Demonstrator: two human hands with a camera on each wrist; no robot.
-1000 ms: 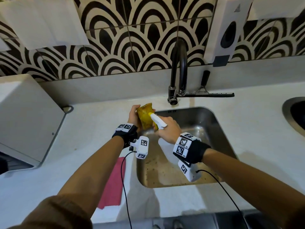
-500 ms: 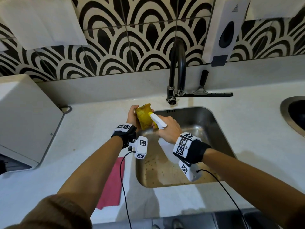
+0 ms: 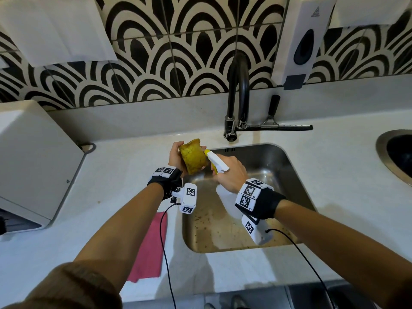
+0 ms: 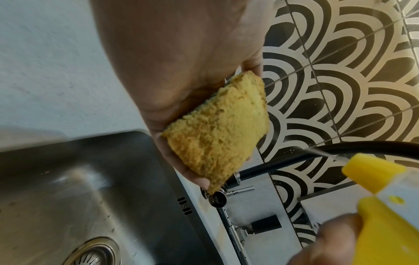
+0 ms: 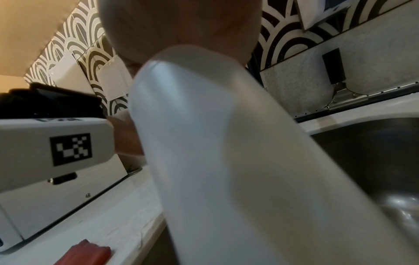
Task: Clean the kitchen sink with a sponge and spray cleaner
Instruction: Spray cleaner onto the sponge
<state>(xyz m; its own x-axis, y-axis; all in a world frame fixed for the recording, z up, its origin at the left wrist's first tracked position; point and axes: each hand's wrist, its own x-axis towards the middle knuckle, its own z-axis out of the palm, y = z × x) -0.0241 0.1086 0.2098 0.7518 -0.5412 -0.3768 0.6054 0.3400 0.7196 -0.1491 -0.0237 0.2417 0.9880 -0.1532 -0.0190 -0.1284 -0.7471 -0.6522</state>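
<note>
My left hand (image 3: 176,156) holds a worn yellow sponge (image 3: 192,156) (image 4: 217,132) upright over the sink's back left corner, fingers behind it and thumb under it. My right hand (image 3: 230,175) grips a white spray bottle (image 3: 227,197) (image 5: 226,161) by its neck, with the yellow and white nozzle (image 3: 211,156) (image 4: 371,175) pointed at the sponge from close by. A thin jet of spray leaves the nozzle in the left wrist view. The steel sink (image 3: 289,175) below shows brown specks on its floor (image 3: 214,226). Its drain (image 4: 95,252) appears in the left wrist view.
A black faucet (image 3: 239,97) stands behind the sink, with a squeegee (image 3: 278,126) lying beside it. A red cloth (image 3: 149,244) lies on the white counter left of the sink. A white appliance (image 3: 33,161) stands far left, a soap dispenser (image 3: 301,41) hangs on the tiled wall, and a second basin (image 3: 396,152) sits right.
Both hands stay nearly where they were, with the nozzle still against the sponge. The sponge has tipped slightly.
</note>
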